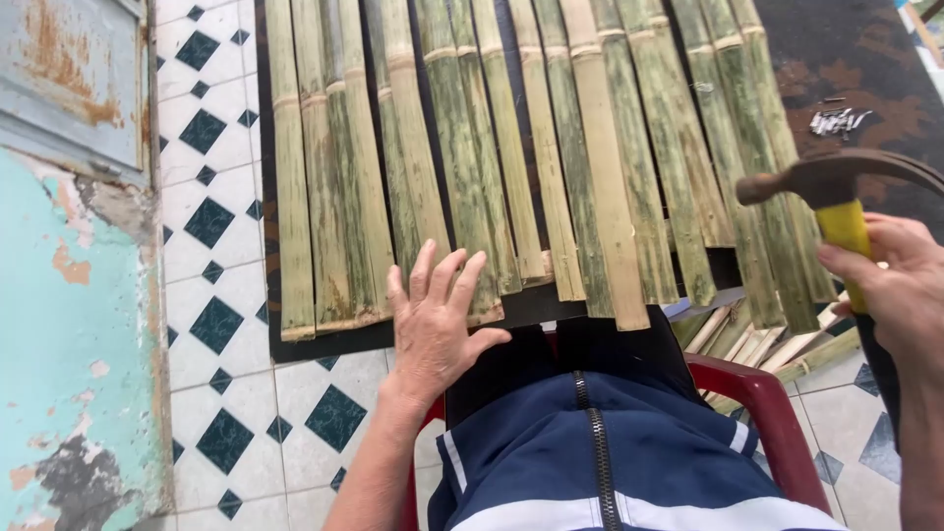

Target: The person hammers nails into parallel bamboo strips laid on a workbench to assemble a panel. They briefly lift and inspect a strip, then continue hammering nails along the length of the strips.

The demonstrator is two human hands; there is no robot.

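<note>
On the near edge of the dark mat (324, 342): left hand (438, 329), fingers spread flat, pressing down the ends of split bamboo slats (462, 147) — apparently to steady them. Right hand (900, 285) — fingers wrapped round the yellow handle of a claw hammer (836, 187), raised above the slats' right side. Loose nails (839, 121) by the mat's far right edge.

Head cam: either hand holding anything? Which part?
The right hand grips a claw hammer by its yellow handle, just below the head. The left hand holds nothing; it rests flat, palm down, on the bamboo slats.
</note>
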